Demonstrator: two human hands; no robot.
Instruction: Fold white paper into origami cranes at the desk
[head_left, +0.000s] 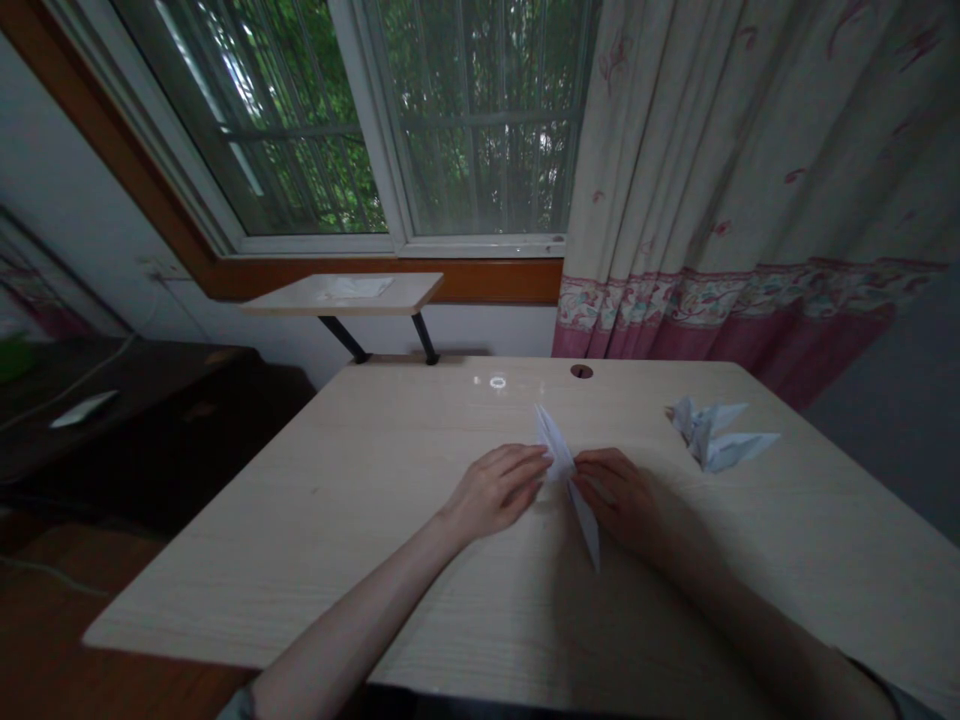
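Room: a window point(465, 120) with green foliage behind bars, a pink-bordered floral curtain point(750, 150) to its right, and a small wall shelf point(341, 295) on dark brackets below the sill.
Surface: a pale wood-grain desk point(300, 530) with a round cable hole point(581, 371) near its far edge; a dark cabinet point(127, 400) stands off to the left.
Paper: a folded white paper form point(559, 450), long, narrow and pointed, sits between the hands near the desk's middle, slanting from upper left to lower right.
Left hand: the left hand point(495, 490) lies palm down, its fingertips against the paper's left side.
Right hand: the right hand point(619, 500), in shadow, presses or holds the paper's right side.
Grip: both hands touch the paper, but whether they pinch it or only press it, I cannot tell.
Progress: many folds are made, yet the form stays closed and narrow, unlike the origami crane point(716, 435) lying to the right, whose points spread outward.
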